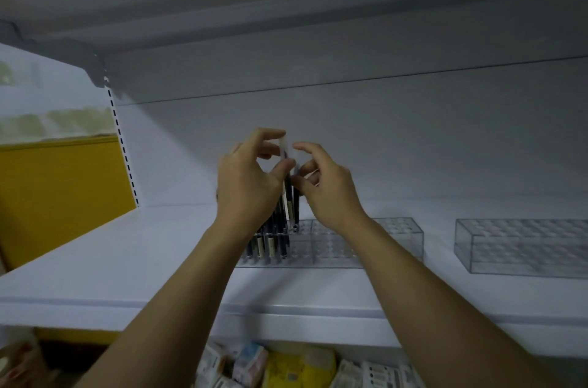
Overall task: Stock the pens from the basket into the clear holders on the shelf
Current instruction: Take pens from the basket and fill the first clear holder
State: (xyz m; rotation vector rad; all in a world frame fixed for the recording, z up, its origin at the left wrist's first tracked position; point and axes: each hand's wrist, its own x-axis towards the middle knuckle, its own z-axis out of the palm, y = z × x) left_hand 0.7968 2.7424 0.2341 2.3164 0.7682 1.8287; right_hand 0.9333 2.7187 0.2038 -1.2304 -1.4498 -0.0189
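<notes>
At the far left a yellow panel [63, 190] stands beside the slotted upright [124, 152] of the white shelf [127, 260]. Both forearms reach up over the shelf's front edge. The left hand [251, 177] pinches a clear-capped pen [285, 155] between forefinger and thumb, holding it nearly upright, with its other fingers curled behind. Just beside it, the right hand [327, 187] curls its thumb and fingers onto a second pen [296, 197], whose lower end reaches the holder's top; the forefinger arches above, near the clear cap. Motion blur softens the fingertips.

Both pens hang between the two hands, directly over the left end of the near clear holder [334, 247]. There the stocked pens [270, 241] already stand packed together, partly hidden by the left wrist. The right forearm crosses in front of the holder's middle. Well apart to the right sits another clear holder [525, 247]. Under the shelf lie assorted small packets [286, 368].

The pens have dark barrels with pale labels, and the held one ends in a transparent cap.
</notes>
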